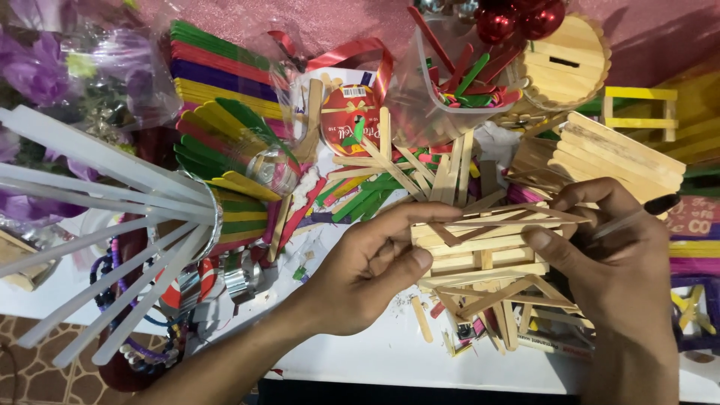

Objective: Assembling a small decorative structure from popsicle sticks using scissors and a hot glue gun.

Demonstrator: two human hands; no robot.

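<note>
Both hands, left (365, 274) and right (611, 255), clasping stick frame (484, 251) pinched between them.

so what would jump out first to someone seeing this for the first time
Two bare hands at centre: the left hand and right hand grip a small structure of plain wooden craft sticks from either side. Around it the table is strewn with loose sticks, with a stack of coloured craft sticks at upper left. A fan of translucent glue sticks fills the left edge.
</note>
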